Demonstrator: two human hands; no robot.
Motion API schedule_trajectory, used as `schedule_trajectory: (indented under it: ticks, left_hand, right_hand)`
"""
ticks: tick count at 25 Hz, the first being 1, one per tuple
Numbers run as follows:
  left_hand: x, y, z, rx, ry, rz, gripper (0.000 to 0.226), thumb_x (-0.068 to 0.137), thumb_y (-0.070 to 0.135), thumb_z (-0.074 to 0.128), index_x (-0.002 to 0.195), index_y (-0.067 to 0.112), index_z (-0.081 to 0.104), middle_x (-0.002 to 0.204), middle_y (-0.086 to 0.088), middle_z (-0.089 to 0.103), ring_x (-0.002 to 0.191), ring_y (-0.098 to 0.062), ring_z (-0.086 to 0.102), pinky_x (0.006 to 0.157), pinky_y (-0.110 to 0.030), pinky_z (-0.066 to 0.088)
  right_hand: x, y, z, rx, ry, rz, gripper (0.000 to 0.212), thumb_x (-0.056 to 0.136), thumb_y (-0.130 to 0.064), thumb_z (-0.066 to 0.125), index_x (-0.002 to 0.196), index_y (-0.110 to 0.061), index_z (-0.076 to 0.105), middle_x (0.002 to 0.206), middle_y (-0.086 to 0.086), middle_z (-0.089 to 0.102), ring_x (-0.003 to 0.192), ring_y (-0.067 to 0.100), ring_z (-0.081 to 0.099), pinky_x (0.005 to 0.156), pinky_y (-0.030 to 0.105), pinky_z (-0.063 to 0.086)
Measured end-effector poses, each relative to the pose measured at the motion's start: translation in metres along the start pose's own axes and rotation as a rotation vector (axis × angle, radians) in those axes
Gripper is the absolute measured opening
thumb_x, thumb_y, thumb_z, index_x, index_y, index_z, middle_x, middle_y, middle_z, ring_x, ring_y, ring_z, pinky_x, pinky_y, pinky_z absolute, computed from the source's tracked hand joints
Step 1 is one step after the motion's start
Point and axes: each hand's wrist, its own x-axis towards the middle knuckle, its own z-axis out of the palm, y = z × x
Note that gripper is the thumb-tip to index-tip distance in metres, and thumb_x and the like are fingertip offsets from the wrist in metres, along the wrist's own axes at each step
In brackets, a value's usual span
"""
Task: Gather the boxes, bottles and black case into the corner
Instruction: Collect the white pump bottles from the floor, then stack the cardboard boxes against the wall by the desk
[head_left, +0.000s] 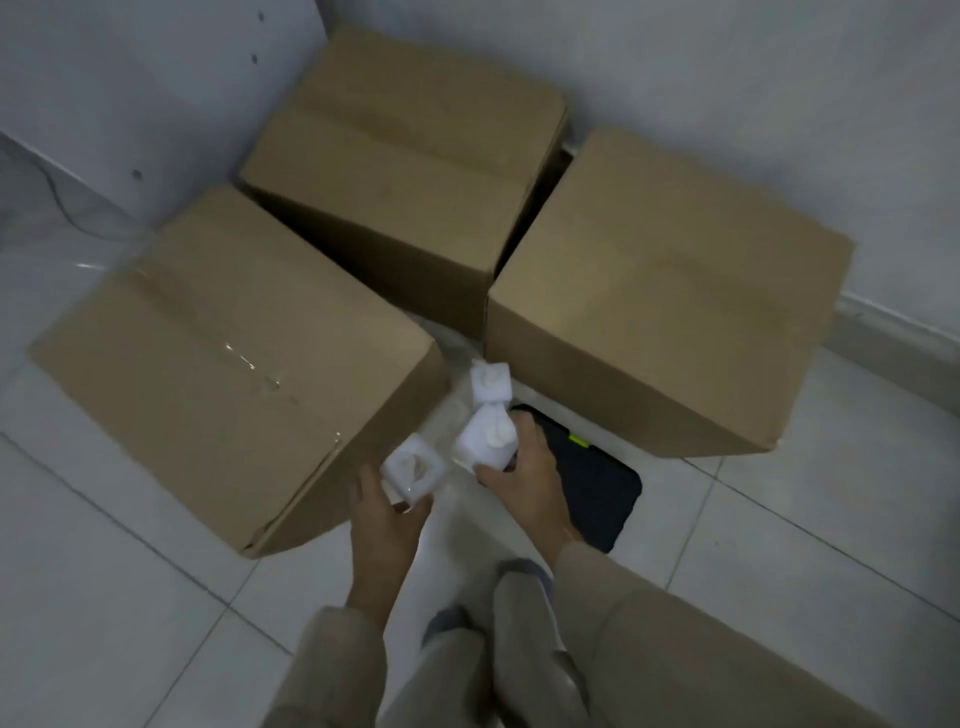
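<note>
**Boxes, bottles and case by the corner**

Pale glossy floor tiles (779, 545) meet plain grey walls (727, 78). Three matte brown cardboard boxes stand there: left box (228, 364), back box (410, 171) in the corner, right box (660, 291). A flat black case (597, 488) lies before the right box. The left hand (382, 512) grips a square white bottle (413, 473); the right hand (524, 475) grips another bottle (488, 439); a third bottle (488, 384) stands between the boxes.

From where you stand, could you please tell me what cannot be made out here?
Head view only:
- black case: near end hidden by the right hand.
- bottles' labels: blurred; left hand covers one bottle.
- rear box: lower front hidden behind the left box.
</note>
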Motion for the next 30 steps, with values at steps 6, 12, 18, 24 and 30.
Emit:
schedule_trajectory:
  ticks: [6,12,18,24,30]
  left_hand:
    - [0.064,-0.067,0.040,-0.079,0.018,0.004,0.063,0.075,-0.003,0.069,0.131,0.000,0.042,0.132,-0.021,0.050,0.124,-0.032,0.047,0.106,-0.050,0.039]
    - [0.081,-0.080,0.038,-0.148,-0.078,-0.166,0.072,0.084,-0.004,0.058,0.144,0.012,0.022,0.137,-0.014,0.046,0.123,-0.023,0.045,0.094,-0.029,0.035]
    - [0.031,-0.033,-0.020,-0.151,-0.099,-0.248,0.064,0.087,-0.011,0.045,0.144,0.009,0.024,0.147,-0.013,0.035,0.128,-0.030,0.046,0.105,-0.045,0.038]
    - [-0.028,0.063,-0.098,-0.148,-0.049,-0.174,0.040,0.082,-0.015,0.046,0.110,0.013,0.052,0.108,-0.012,0.060,0.111,-0.034,0.054,0.085,-0.016,0.047]
    - [-0.014,0.137,-0.169,-0.267,0.043,-0.121,0.037,0.088,-0.012,0.039,0.112,0.013,0.051,0.117,-0.007,0.053,0.106,-0.026,0.058,0.087,-0.028,0.039]
  right_hand:
    - [0.074,0.051,0.052,-0.038,-0.078,-0.033,0.048,0.083,-0.016,0.064,0.126,-0.029,0.045,0.123,-0.011,0.042,0.109,0.007,0.048,0.097,0.032,0.046]
    - [0.094,0.058,0.055,0.018,-0.173,0.046,0.051,0.084,-0.003,0.059,0.127,-0.026,0.044,0.119,-0.001,0.054,0.101,0.006,0.055,0.079,0.012,0.043]
    - [0.047,0.002,0.025,0.077,-0.161,0.124,0.040,0.088,0.005,0.049,0.116,-0.024,0.048,0.090,-0.020,0.049,0.081,-0.002,0.051,0.061,0.005,0.043]
    - [0.001,-0.091,-0.023,0.166,-0.176,0.203,0.025,0.088,0.001,0.053,0.096,-0.023,0.053,0.094,-0.003,0.055,0.081,0.013,0.055,0.071,0.031,0.046]
    - [0.019,-0.174,-0.045,0.216,-0.113,0.144,0.028,0.090,0.001,0.052,0.113,-0.015,0.049,0.106,0.003,0.055,0.094,0.020,0.057,0.079,0.032,0.049]
